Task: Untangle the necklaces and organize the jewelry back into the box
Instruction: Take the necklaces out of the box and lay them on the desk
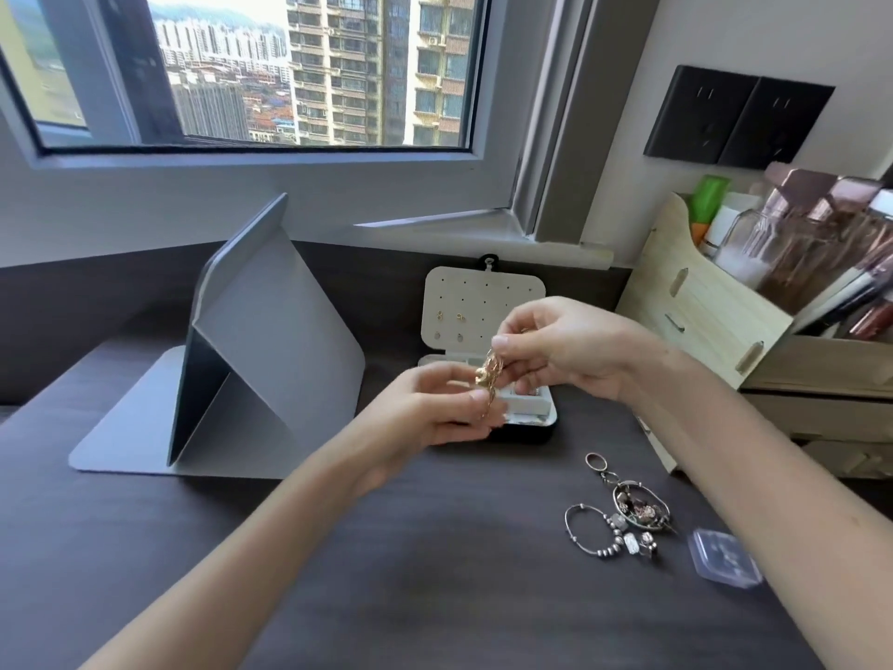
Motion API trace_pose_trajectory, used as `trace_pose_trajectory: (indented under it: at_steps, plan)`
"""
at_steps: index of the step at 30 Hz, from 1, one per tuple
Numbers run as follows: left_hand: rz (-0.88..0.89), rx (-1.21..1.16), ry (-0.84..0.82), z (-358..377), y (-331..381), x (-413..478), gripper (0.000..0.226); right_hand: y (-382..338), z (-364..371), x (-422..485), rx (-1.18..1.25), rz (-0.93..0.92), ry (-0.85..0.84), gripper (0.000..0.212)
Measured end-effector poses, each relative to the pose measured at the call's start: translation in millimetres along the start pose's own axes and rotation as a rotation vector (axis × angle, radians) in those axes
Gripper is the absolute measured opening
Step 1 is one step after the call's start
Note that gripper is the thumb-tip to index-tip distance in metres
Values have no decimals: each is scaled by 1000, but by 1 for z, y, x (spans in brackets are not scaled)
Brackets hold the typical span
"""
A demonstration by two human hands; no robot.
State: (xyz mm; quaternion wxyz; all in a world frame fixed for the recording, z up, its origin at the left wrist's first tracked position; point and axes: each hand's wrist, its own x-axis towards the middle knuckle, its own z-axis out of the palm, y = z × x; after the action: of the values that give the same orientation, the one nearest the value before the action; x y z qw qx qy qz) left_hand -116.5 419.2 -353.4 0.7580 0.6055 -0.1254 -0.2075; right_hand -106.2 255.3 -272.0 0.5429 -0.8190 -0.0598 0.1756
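Note:
A tangled gold necklace [487, 377] hangs between both hands above the open jewelry box [529, 403]. My left hand [435, 411] pinches its lower end with curled fingers. My right hand [565, 348] pinches the upper end between thumb and fingertips. The box's upright lid [478, 302] is a pale perforated panel holding a few small earrings. Its grey compartments are partly hidden behind my hands. A pile of silver jewelry [623, 512], with rings, hoops and beaded pieces, lies on the dark desk to the right.
A grey folded tablet stand [251, 360] sits at the left. A wooden organizer [754, 331] with cosmetics stands at the right. A small clear plastic case [725, 556] lies near the silver pile. A window and wall close off the back.

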Motion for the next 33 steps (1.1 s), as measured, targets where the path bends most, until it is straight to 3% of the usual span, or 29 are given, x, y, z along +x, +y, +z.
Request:
trace_pose_trajectory:
  at_steps: [10, 17, 21, 33]
  plan:
    - [-246, 325, 80, 2, -35, -97, 17, 77, 83, -51, -7, 115, -56, 12]
    - [-265, 517, 321, 1, -44, -100, 9, 98, 110, -37, -391, -88, 199, 19]
    - [-239, 611, 391, -3, -46, -95, 11, 106, 111, -34, -507, -104, 290, 19]
    - [-303, 971, 168, -15, -32, -96, 10, 115, 83, -47, -713, -4, 195, 10]
